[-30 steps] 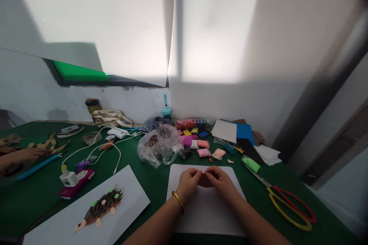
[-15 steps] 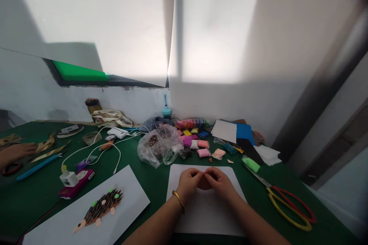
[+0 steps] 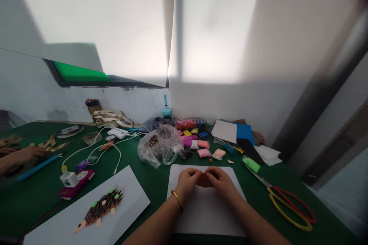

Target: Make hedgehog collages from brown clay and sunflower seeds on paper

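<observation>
Both hands pinch a flat brown piece of modelling clay (image 3: 204,181) by its upper edge, over white paper (image 3: 211,214) in front of me. My left hand (image 3: 187,182), with a gold bangle at the wrist, is closed on its left side. My right hand (image 3: 222,181) grips the right side, fingertips almost meeting the left ones. Fingers hide part of the clay. Just beyond the paper lie a small brown clay crumb (image 3: 211,160) and a pale bit of clay (image 3: 230,161). A hedgehog picture (image 3: 100,208) with dark spines and clay dots lies on the left sheet.
Large scissors (image 3: 290,206) and a green clay pack (image 3: 251,164) lie right. Behind the paper are several coloured clay packs (image 3: 203,144) and a plastic bag (image 3: 161,145). Left stand a purple power strip (image 3: 76,185) and cables; another person's hand (image 3: 30,154) works at far left.
My hands keep their pinch and shift very slightly; the brown clay's visible shape is a little wider and flatter. At far left, the other person's hand has moved among the tan strips.
</observation>
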`<state>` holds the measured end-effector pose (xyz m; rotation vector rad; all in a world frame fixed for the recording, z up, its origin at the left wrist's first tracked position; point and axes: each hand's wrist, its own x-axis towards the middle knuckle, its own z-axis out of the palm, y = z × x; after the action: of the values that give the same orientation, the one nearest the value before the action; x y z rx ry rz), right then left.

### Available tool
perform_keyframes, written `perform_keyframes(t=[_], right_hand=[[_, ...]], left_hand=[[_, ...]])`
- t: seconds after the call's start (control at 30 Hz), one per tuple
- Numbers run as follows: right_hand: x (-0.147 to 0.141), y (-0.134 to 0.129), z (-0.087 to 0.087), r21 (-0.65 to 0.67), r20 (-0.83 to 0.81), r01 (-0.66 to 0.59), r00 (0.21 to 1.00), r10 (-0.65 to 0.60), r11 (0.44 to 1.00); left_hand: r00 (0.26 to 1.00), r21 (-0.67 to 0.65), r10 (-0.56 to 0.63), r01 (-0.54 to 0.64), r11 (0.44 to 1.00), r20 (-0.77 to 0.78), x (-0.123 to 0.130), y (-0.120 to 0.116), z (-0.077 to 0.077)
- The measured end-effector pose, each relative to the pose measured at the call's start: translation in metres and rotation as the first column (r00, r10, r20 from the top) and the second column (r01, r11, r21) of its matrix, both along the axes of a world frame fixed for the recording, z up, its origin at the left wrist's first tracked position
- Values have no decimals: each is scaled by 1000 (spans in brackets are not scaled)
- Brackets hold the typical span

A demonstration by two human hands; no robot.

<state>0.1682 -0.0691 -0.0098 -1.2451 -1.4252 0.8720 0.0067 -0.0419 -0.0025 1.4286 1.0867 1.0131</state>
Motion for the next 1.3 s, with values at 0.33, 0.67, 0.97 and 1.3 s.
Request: perform_keyframes(t=[0.33,0.67,0.97,1.3], right_hand=[[-1,-1,-2,14,-72,-12,997,13,1000],[-2,-3,6,-24,1,-46,999,46,999],[-5,-13,19,391,352,12,922,-162,920],[6,-8,8,232,30,156,985,-168,960]], left_hand=[[999,78,-22,25,997,-49,1,-2,2],[993,255,92,-72,964,-70,-5,-10,11],[888,-295,-50,204,934,457,10,-21,18],[939,-65,-87,115,991,334,5,-13,12]])
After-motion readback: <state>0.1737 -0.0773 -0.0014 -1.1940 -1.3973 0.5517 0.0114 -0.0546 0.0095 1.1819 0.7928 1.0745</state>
